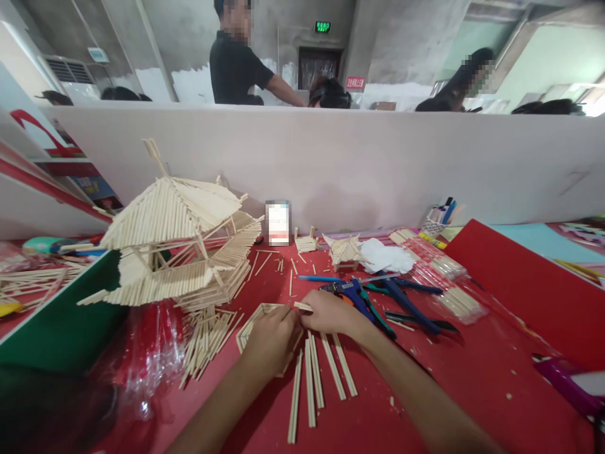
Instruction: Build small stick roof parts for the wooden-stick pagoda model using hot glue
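On the red tabletop lies a hexagonal frame of wooden sticks [243,334], partly covered by my left hand [278,331]. The fingers of that hand are closed on the frame's right part. My right hand [326,312] is curled against the same side, pinching a short wooden stick [303,307] that pokes out near the thumb. The fingertips of both hands meet there and hide the exact contact. Just below my hands, several paired wooden sticks [310,378] lie fanned toward me. A heap of loose sticks [208,340] is to the left of the frame.
A large stick-built pavilion [174,252] stands at the left. Behind my right hand lie wire strippers [352,293], pliers [411,302], a small stick pavilion [347,249] and white tissue [385,257]. Packs of sticks [456,299] are farther right. A white partition [359,164] closes off the back.
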{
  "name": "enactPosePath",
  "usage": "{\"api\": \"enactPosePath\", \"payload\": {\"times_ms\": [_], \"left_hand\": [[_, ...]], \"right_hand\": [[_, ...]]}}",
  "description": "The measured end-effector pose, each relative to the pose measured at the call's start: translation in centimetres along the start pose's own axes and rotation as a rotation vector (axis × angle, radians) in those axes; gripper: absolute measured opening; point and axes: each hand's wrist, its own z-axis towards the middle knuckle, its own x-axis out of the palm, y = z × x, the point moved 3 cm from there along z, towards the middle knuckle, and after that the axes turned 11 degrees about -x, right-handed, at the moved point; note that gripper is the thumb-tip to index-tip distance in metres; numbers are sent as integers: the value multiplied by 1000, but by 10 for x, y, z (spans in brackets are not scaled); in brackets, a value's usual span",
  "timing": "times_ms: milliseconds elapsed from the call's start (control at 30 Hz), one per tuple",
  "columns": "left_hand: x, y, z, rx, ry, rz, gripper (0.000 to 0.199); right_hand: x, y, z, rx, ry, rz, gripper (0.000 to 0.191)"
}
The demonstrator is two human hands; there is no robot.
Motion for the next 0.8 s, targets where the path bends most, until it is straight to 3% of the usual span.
{"api": "enactPosePath", "payload": {"times_ms": [167,467,667,800], "left_hand": [[0,-5,-1,-69,36,15,12],[-1,-14,-4,-103,106,12,34],[-9,5,0,-27,101,-229,13],[-20,20,2,93,116,-413,16]], "right_hand": [[3,-1,1,-21,15,16,13],[7,-3,1,-69,28,99,14],[12,-11,4,-89,2,147,12],[12,-13,5,-146,9,246,14]]}}
